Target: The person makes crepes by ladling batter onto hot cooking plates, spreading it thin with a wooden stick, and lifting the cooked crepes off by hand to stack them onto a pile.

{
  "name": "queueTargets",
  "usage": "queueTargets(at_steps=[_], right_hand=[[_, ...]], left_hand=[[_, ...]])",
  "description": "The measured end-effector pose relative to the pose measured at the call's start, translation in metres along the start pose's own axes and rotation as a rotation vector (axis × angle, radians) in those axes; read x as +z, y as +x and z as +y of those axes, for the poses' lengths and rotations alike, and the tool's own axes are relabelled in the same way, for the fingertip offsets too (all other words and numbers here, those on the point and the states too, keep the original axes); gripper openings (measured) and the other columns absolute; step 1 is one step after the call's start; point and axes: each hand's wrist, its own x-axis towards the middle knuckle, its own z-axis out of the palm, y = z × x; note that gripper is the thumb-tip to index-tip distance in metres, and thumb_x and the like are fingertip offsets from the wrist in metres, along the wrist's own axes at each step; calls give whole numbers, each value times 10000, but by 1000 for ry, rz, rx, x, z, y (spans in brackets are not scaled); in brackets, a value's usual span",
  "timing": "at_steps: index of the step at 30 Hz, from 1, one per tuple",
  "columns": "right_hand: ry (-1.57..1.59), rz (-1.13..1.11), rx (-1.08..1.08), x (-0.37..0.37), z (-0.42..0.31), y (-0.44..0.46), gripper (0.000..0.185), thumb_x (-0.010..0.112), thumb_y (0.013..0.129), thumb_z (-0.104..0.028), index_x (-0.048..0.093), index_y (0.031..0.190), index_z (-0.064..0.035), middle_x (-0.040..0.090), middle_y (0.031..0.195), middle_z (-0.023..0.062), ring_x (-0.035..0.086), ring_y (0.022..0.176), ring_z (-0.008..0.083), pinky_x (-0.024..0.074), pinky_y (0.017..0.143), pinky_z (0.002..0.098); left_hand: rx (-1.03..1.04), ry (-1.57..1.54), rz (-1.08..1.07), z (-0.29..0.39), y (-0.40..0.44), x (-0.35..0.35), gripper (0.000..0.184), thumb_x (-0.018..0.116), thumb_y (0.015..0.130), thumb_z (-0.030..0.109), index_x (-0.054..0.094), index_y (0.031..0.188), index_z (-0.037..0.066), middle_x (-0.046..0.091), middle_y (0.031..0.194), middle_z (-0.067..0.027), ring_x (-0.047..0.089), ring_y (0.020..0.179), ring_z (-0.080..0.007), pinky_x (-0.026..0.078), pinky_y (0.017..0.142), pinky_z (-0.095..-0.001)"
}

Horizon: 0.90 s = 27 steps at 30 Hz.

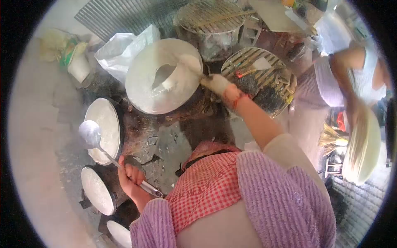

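My left hand (131, 177) is wrapped round the handle of a metal ladle (89, 133). The ladle's bowl hangs above the near-left rim of a pan of white batter (106, 134). My right hand (216, 84), a red bracelet at its wrist, is closed on a thin stick-like tool (202, 77) at the right rim of a large round white pan (142, 89). That tool's far end blurs over the pan, so its kind is unclear. A dark, uneven patch (162, 77) shows among the white coating in the pan's middle.
Smaller white-coated pans (98, 190) stand lower left. Behind the large pan sit a white plastic bag (120, 51) and a slatted round rack (209, 16). Another slatted rack (256, 80) is beside my right arm. At right, another person (326, 80) is near a pale round tray (364, 144).
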Motion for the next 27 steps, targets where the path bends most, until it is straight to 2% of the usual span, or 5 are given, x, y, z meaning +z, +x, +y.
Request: queueTargets(at_steps=[5, 15, 18, 21, 27], right_hand=[[584, 174, -146, -10, 40, -67, 492, 667, 878, -179, 516, 1322, -32, 614, 1160, 62, 566, 1023, 134, 460, 900, 278], [437, -3, 202, 80, -50, -58, 488, 652, 888, -229, 520, 1324, -52, 640, 1054, 82, 598, 958, 108, 481, 780, 229], [721, 296, -61, 83, -39, -65, 471, 643, 897, -208, 514, 1320, -47, 644, 868, 23, 583, 723, 78, 473, 562, 248], [692, 408, 174, 125, -55, -78, 452, 638, 898, -198, 525, 1312, -55, 639, 883, 18, 569, 712, 83, 470, 553, 255], [606, 107, 262, 96, -103, -80, 440, 628, 900, -191, 531, 1305, -46, 638, 953, 19, 570, 727, 86, 466, 549, 253]], left_hand=[[73, 27, 18, 10, -11, 0, 316, 504, 980, 254, 541, 1222, 56, 234, 587, 88, 202, 440, -18, 184, 353, -198], [-13, 128, 148, -1, 35, -60, 286, 470, 981, 170, 503, 1234, 41, 284, 639, 55, 268, 477, -37, 212, 401, -213], [28, 199, 136, 10, 38, -101, 296, 456, 983, 149, 495, 1256, 43, 284, 635, 55, 274, 473, -36, 216, 395, -217], [11, 200, 159, 13, 55, -128, 306, 456, 983, 150, 487, 1267, 41, 280, 625, 55, 273, 465, -35, 225, 385, -217], [-71, 189, 153, 33, 66, -111, 320, 467, 979, 165, 480, 1278, 54, 327, 639, 42, 302, 461, -42, 253, 375, -221]])
